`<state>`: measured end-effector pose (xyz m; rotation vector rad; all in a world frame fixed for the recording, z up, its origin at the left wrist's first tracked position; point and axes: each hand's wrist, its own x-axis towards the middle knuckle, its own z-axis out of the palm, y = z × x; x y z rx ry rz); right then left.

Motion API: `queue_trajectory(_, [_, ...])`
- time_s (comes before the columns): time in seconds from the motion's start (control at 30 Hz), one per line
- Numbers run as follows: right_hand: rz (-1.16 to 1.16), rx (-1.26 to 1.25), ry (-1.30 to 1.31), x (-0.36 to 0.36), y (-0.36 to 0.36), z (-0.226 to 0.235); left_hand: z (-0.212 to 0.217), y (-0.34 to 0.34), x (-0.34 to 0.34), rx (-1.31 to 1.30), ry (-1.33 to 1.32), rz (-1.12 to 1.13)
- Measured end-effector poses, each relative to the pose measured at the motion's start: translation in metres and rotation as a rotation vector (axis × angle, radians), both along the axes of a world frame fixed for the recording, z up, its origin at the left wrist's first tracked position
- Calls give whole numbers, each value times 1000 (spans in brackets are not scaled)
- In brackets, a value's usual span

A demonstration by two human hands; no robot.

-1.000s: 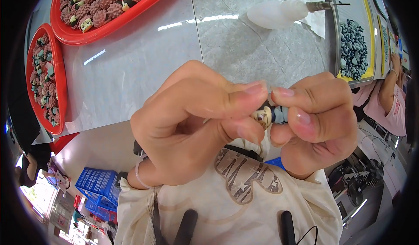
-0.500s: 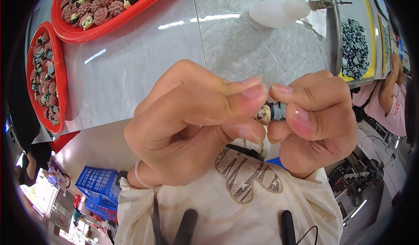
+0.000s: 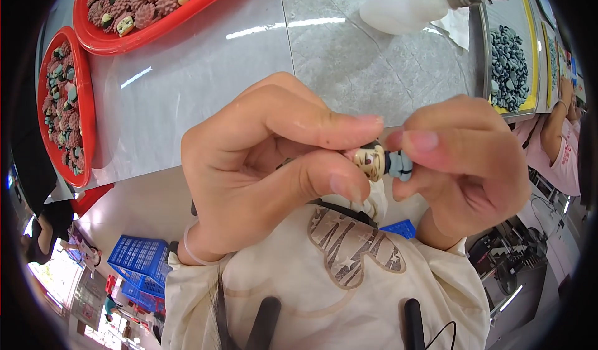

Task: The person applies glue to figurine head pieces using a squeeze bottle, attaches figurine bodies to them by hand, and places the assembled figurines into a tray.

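Note:
Between my two hands, close to my chest, is a small figurine (image 3: 375,163) with a pale painted face, dark hair and a blue-grey body. My left hand (image 3: 261,157) pinches its head end between thumb and index finger; some pink shows beside the face. The curled fingers of my right hand (image 3: 464,163) are round the body end, with the thumb above and a fingertip below. How firmly they press cannot be seen. Beyond my hands on the table (image 3: 199,88) lies a white squeeze bottle (image 3: 405,12) with a metal needle tip, partly on white paper (image 3: 453,16).
Two red trays at left, a large one (image 3: 159,32) and a smaller one (image 3: 88,119), hold pink ruffled pieces, some with faces or blue-grey parts. At right, a yellow-lined tray (image 3: 531,57) holds many blue-grey pieces (image 3: 507,69). Blue crates (image 3: 140,256) stand on the floor; a person (image 3: 554,144) is at far right.
My fingers have shifted on the figurine: the left ones have opened a little and its face now shows. My right hand has drawn slightly to the right, showing more of the body.

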<state>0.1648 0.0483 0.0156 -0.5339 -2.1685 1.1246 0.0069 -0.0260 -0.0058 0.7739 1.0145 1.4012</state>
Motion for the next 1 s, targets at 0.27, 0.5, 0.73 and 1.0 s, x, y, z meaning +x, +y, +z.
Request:
queue_trajectory(0.27, [-87, -12, 15, -4, -11, 4, -7, -2, -6, 101, 105, -24])
queue_trajectory(0.5, [-159, -97, 35, -4, -17, 5, 4, -5, -9, 144, 372, -75])
queue_trajectory(0.73, [-178, 98, 116, -9, -14, -8, -3, -3, -1, -14, 16, -6])
queue_trajectory(1.0, [-222, 94, 29, -16, -11, -2, 11, 4, -2, -119, -53, 51])
